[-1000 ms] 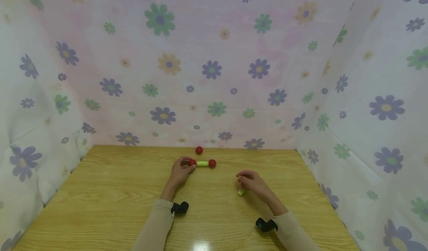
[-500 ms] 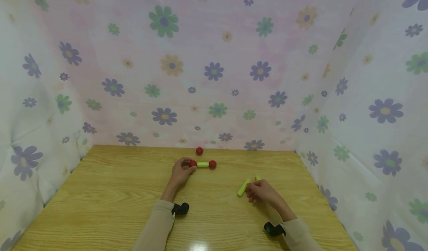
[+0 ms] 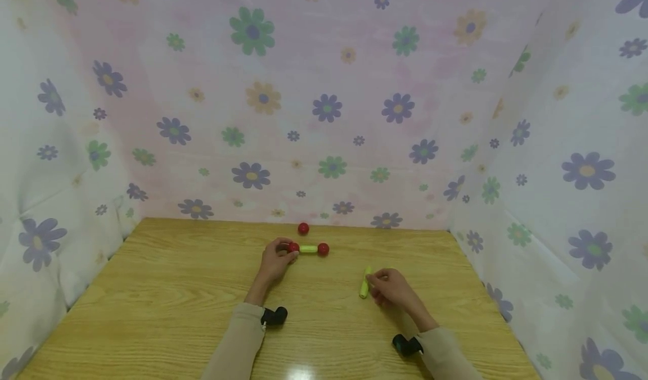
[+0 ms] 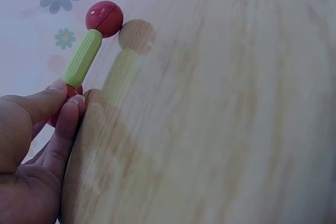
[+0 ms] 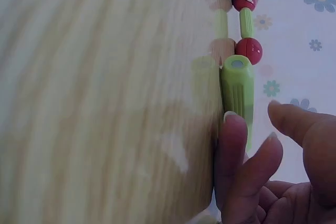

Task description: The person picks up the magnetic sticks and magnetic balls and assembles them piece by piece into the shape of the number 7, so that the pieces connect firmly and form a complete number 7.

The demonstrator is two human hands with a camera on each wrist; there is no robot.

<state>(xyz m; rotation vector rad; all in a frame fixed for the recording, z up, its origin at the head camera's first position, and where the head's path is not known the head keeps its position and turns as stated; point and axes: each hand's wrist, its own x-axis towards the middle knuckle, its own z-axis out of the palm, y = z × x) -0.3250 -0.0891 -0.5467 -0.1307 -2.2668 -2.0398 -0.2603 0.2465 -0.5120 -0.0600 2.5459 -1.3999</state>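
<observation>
In the head view my left hand [image 3: 275,261] pinches the left red ball [image 3: 294,247] of a dumbbell-shaped piece lying on the table. A ribbed light-green rod [image 3: 308,249] joins that ball to a second red ball [image 3: 323,249]. The left wrist view shows thumb and fingertips around the near ball [image 4: 72,92], partly covering it. My right hand [image 3: 396,289] is beside a loose green rod [image 3: 364,288], fingertips right at its side. In the right wrist view, thumb and fingers stand apart near the rod [image 5: 237,85], which has a round grey spot in its end.
A single red ball [image 3: 303,229] lies behind the dumbbell piece, near the table's back edge. The wood-grain table [image 3: 177,290] is enclosed by flower-printed cloth [image 3: 202,132] at the back and sides. Black wrist cameras [image 3: 275,316] sit at both cuffs.
My right hand moved right and toward me, then back left to the loose rod, which now points more straight away from me. The second loose rod is now out of sight. My left hand stays put.
</observation>
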